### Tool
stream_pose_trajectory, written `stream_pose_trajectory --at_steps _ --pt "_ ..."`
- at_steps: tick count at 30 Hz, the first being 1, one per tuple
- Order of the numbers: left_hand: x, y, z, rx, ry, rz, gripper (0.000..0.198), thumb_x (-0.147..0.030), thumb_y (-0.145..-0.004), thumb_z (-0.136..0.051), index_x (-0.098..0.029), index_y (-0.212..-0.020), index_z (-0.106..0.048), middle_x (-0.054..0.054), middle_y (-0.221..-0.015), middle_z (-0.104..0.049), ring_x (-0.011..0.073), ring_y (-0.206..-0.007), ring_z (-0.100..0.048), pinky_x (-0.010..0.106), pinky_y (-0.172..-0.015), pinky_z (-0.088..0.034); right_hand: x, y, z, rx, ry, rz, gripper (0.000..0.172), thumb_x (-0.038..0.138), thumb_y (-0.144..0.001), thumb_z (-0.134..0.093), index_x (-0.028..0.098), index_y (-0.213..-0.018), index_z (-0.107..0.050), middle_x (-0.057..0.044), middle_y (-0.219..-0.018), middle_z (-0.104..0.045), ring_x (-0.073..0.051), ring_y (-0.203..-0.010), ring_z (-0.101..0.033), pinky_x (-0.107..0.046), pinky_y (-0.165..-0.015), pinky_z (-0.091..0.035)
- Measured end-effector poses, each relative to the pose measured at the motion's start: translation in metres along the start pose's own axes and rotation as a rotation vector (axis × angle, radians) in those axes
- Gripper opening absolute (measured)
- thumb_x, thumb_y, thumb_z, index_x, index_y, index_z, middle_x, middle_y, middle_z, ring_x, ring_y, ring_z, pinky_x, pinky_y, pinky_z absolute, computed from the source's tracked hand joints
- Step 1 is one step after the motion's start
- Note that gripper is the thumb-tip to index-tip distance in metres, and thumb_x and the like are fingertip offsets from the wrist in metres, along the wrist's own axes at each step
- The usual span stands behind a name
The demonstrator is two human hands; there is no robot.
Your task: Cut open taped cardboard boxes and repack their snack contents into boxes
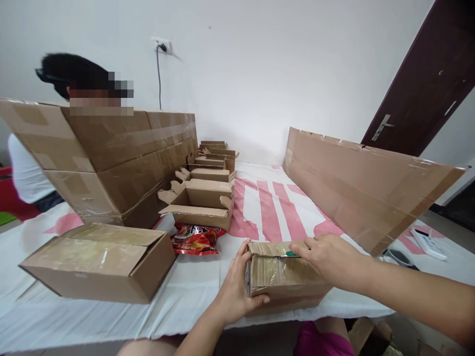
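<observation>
Near the table's front edge lies a taped cardboard box (274,277) with a scuffed, taped top. My left hand (237,284) grips its left end, thumb on the near side and fingers over the far corner. Over the top, my right hand (322,257) is closed around a small green-handled tool, perhaps a box cutter (291,253). Its tip rests at the seam along the top; most of the tool is hidden in my fingers. A red snack packet (196,239) lies beyond my left hand.
Another taped box (100,262) stands at the left. Several open boxes (200,198) line up behind the packet. Stacked cartons (129,158) screen a seated person (33,163). A cardboard panel (356,183) stands at right, near a phone-like white device (428,244).
</observation>
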State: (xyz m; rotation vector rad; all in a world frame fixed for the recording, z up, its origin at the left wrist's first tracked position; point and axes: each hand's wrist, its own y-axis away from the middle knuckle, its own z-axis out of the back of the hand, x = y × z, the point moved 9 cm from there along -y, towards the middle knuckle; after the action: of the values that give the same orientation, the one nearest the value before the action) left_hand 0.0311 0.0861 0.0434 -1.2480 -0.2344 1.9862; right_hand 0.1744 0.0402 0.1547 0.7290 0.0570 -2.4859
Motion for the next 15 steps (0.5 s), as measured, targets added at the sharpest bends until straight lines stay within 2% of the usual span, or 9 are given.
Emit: stream_pose_trajectory --at_steps 5,9,15 --pt "0.001 -0.001 -0.001 0.034 0.001 0.016 0.083 -0.052 -0.066 -0.078 -0.022 -0.134 -0.041 0.023 -0.157 -0.013 0.0433 -0.145 -0.015 0.061 -0.11 -0.031 0.006 -0.005 -0.003 0.001 0.003 -0.004 0.046 0.015 -0.081 -0.059 0.019 -0.127 -0.051 -0.006 -0.081 -0.068 -0.02 -0.062 -0.063 -0.029 -0.051 -0.028" --pt "-0.001 -0.001 0.0 0.035 -0.005 0.025 0.083 -0.053 -0.066 -0.078 -0.022 -0.135 -0.042 0.022 -0.158 -0.012 0.0433 -0.144 -0.018 0.061 -0.11 -0.031 0.003 0.0 -0.006 -0.016 0.005 -0.01 0.045 0.013 -0.081 -0.058 0.019 -0.126 -0.051 -0.006 -0.082 -0.068 -0.019 -0.063 -0.063 -0.029 -0.051 -0.029" --pt "-0.001 -0.003 0.0 0.038 0.009 0.029 0.082 -0.053 -0.067 -0.077 -0.022 -0.134 -0.043 0.022 -0.158 -0.014 0.0426 -0.144 -0.02 0.06 -0.11 -0.032 -0.021 0.03 -0.004 -0.104 -0.044 -0.041 0.035 0.016 -0.089 -0.052 0.021 -0.123 -0.054 -0.004 -0.084 -0.068 -0.016 -0.065 -0.062 -0.028 -0.054 -0.032"
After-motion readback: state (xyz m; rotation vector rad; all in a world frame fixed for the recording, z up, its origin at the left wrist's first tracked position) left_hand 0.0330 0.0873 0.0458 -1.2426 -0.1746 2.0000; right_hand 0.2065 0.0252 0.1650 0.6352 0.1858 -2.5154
